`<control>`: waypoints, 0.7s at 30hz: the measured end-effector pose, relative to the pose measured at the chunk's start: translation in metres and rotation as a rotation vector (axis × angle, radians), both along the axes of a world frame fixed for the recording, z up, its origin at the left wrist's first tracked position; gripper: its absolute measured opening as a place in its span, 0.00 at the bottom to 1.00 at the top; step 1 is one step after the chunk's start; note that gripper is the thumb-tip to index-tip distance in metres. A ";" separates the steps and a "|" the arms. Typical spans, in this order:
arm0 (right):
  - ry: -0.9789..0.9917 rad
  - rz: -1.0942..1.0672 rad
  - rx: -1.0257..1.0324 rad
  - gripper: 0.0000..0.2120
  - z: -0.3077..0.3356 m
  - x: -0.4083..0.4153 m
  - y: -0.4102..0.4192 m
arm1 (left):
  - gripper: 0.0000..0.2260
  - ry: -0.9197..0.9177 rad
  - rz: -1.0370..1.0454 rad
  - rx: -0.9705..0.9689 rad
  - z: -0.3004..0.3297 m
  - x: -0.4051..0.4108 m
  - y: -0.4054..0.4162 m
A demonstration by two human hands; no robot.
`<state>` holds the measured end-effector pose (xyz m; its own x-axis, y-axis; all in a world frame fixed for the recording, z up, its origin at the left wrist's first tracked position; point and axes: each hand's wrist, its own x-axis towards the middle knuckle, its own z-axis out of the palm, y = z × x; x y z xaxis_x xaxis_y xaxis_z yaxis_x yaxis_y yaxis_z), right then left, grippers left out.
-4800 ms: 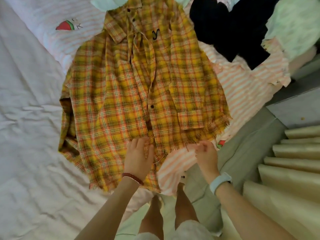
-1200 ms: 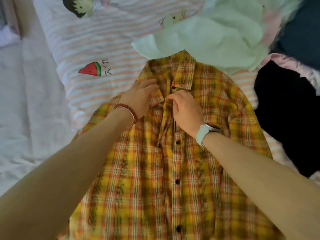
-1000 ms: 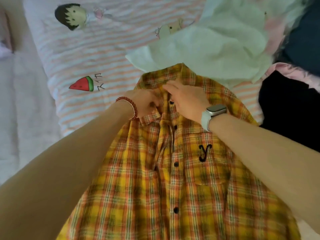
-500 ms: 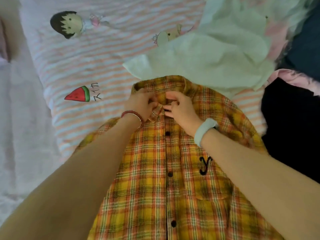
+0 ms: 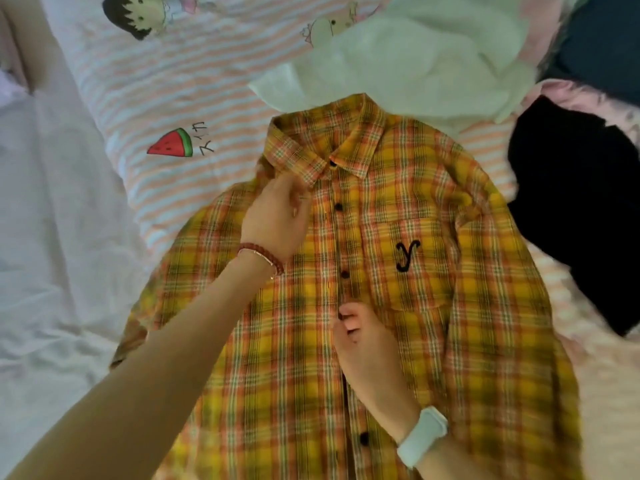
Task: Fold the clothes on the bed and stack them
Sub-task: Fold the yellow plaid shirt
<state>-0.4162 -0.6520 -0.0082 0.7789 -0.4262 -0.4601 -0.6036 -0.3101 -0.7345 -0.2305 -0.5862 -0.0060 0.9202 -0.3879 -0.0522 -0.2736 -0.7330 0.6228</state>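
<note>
yellow-orange plaid button-up shirt (image 5: 398, 306) flat on bed; left hand (image 5: 277, 220) pinching fabric below collar, right hand (image 5: 367, 344) pinching the button placket mid-shirt.

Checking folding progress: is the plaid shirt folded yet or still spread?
Spread. The plaid shirt lies flat, front up, collar, buttons and pocket all showing.

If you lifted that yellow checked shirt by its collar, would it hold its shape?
Probably not. The plaid shirt lies flat and wrinkled like thin woven cloth, so it would likely droop. It looks light. The left hand pinching near the collar puckers it easily.
</note>
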 end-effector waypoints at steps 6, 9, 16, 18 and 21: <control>0.073 0.117 -0.152 0.13 0.009 -0.077 0.037 | 0.19 0.243 -0.109 0.365 -0.006 -0.099 0.018; 0.196 0.178 -0.141 0.14 0.008 -0.114 0.050 | 0.18 0.186 -0.158 0.528 -0.011 -0.120 0.017; 0.336 0.282 0.051 0.11 0.006 -0.171 0.070 | 0.08 0.142 -0.027 0.347 0.003 -0.128 0.013; 0.322 0.246 0.125 0.12 0.008 -0.180 0.073 | 0.07 0.119 0.009 0.309 0.009 -0.132 0.008; 0.235 0.132 0.125 0.08 0.011 -0.194 0.071 | 0.07 0.075 0.060 0.270 0.011 -0.137 -0.003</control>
<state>-0.6105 -0.5805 0.0027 0.6896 -0.2566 -0.6772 -0.7222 -0.3132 -0.6167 -0.3673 -0.5889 0.0046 0.9310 -0.2954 -0.2145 -0.1852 -0.8886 0.4197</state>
